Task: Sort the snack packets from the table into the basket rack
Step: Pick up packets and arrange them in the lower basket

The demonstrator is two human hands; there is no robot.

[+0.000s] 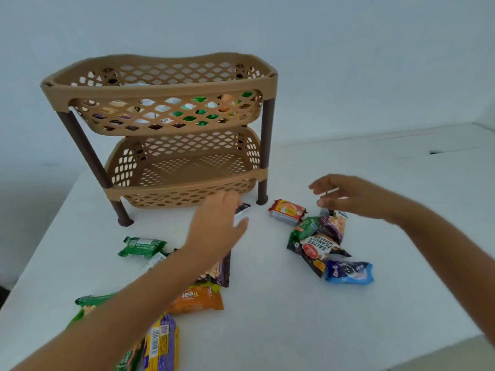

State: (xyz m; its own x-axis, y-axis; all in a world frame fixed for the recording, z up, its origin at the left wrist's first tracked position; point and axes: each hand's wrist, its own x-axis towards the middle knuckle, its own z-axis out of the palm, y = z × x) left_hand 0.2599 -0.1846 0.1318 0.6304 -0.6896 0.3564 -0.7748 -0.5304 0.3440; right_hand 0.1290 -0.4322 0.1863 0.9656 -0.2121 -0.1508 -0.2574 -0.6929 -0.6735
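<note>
**Two hands working among snack packets in front of a two-tier rack**

On the left I am seeing a green packet (143, 246) lying flat on the white table (281, 317), with a purple-and-yellow packet (160, 344) near the front edge, partly crossed by my left forearm. Behind them the tan basket rack (160, 84) is standing on dark brown legs; its upper basket is holding several packets, visible through the lattice, while the lower basket (184, 167) is showing only bare mesh.

My left hand (217, 223) is hovering just before the lower basket, fingers curled around a small dark-and-white packet (242, 210); I cannot tell how firmly it is gripped. An orange packet (198, 299) is lying beneath that forearm.

Further right, a red-and-yellow packet (287, 211) is resting by the rack's front right leg. My right hand (345, 195) is hanging above a heap containing a salted peanuts packet (317, 247) and a blue packet (349, 271), fingers narrowly parted, pinching nothing that I can make out.
</note>
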